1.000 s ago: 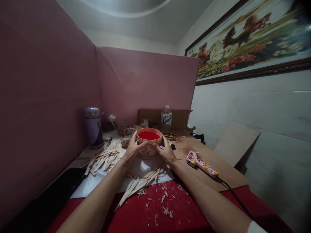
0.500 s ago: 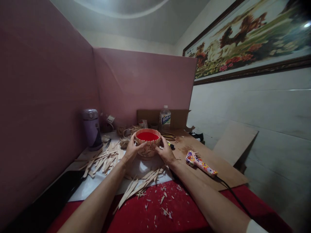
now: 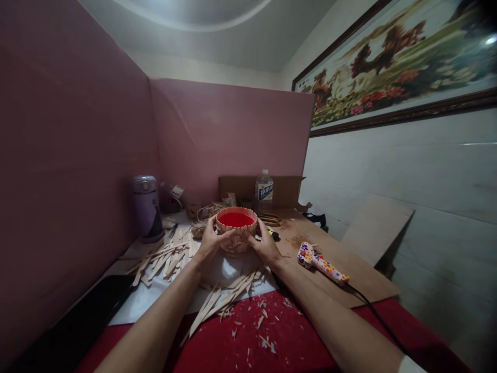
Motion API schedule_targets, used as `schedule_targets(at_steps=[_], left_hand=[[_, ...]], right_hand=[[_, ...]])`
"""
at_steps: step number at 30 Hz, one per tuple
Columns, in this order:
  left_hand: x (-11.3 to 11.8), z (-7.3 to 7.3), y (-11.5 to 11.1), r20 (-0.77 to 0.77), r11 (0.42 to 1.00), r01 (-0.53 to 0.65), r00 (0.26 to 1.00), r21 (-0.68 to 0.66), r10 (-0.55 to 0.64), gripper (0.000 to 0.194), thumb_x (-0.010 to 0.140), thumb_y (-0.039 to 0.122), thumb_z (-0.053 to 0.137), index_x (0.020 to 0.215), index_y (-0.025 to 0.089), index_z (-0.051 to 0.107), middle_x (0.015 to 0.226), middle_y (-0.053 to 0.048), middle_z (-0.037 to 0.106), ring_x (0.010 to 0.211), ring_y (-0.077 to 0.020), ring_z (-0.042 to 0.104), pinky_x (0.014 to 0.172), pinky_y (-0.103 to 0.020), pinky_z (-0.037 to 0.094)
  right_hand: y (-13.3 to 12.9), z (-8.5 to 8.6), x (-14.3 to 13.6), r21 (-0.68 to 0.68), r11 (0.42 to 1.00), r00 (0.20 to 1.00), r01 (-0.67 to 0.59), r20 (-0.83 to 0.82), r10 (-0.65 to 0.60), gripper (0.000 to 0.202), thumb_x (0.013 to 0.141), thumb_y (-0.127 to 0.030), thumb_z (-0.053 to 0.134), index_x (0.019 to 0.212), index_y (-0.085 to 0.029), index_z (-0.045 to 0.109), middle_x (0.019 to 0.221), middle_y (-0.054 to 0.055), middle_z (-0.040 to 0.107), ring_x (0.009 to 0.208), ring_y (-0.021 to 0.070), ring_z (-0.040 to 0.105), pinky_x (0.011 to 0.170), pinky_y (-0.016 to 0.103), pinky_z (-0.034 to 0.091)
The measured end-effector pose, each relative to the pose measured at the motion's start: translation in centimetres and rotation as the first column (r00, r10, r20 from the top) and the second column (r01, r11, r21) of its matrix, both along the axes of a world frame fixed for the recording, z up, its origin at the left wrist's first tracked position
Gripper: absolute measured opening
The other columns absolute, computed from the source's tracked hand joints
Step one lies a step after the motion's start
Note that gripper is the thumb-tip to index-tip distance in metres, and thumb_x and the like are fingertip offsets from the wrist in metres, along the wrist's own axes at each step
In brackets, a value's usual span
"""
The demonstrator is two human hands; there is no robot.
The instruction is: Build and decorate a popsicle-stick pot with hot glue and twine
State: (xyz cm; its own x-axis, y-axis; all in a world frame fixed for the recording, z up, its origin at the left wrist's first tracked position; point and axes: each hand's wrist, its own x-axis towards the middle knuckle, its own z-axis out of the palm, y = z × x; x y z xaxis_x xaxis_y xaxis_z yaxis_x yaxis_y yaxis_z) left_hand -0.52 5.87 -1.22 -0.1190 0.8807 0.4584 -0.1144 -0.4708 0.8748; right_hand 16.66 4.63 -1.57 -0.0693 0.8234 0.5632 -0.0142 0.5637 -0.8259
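**Reviewer:** State the item and its position.

**Inspector:** A round, scalloped-rimmed, pale-wood container point(image 3: 235, 245), red inside, upright at the middle of the work area, over a white flat sheet point(image 3: 135, 301). Whether its base touches the sheet cannot be told.

**Reviewer:** Condition of the hands?

**Inspector:** The bare left hand point(image 3: 212, 241) is clamped on the left side of the wall, the bare right hand point(image 3: 266, 243) on the right. Both thumbs lie across the near face; the far fingertips are largely hidden.

**Reviewer:** Expected handling?

**Inspector:** In my judgement, light and fairly stiff, with a dry wall that should grip well. The scalloped edge appears built of separate slat ends; I would rate it the fragile part, liable to chip or come loose under a pinch.

**Reviewer:** Recommended hold?

**Inspector:** The wall below the rim, with both palms opposed and pressure even, much as found.

**Reviewer:** Surroundings?

**Inspector:** Loose pale flat wooden sticks point(image 3: 170, 259) lie to the left. A flower-patterned, gun-shaped corded tool point(image 3: 323, 264) lies to the right, well apart from the container.
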Motion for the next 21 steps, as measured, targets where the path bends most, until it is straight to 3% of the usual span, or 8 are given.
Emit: schedule_targets(at_steps=[5,12,21], left_hand=[[0.3,0.4,-0.5,0.029,0.998,0.053,0.998,-0.021,-0.053,0.078,0.059,0.040,0.081,0.127,0.019,0.049,0.124,-0.012,0.059,0.115,-0.0285,0.055,0.096,-0.040,0.045],[0.6,1.2,-2.0,0.084,0.980,0.145,0.987,-0.135,-0.134,0.064,0.076,0.064,0.056,0.126,0.024,0.054,0.117,-0.009,0.066,0.109,-0.0271,0.060,0.088,-0.039,0.050],[0.7,1.2,-2.6,0.227,0.929,0.262,0.952,-0.263,-0.204,0.064,0.075,0.069,0.052,0.119,0.023,0.060,0.111,-0.011,0.068,0.097,-0.0276,0.064,0.077,-0.041,0.054]], right_hand=[[-0.1,0.0,0.0,-0.024,1.000,1.000,-0.016,-0.021,0.016,0.071,0.073,-0.049,0.070,0.134,-0.023,0.046,0.122,0.011,0.062,0.114,0.0262,0.059,0.096,0.043,0.049],[0.7,-0.7,0.2,-0.076,0.997,0.998,0.011,-0.056,-0.015,0.077,0.066,-0.052,0.074,0.131,-0.020,0.048,0.123,0.013,0.061,0.114,0.0269,0.058,0.098,0.046,0.047],[0.3,-0.5,0.4,-0.045,0.998,0.999,-0.042,0.005,0.042,0.060,0.072,-0.056,0.068,0.119,-0.020,0.056,0.118,0.011,0.065,0.108,0.0253,0.061,0.094,0.042,0.049]])
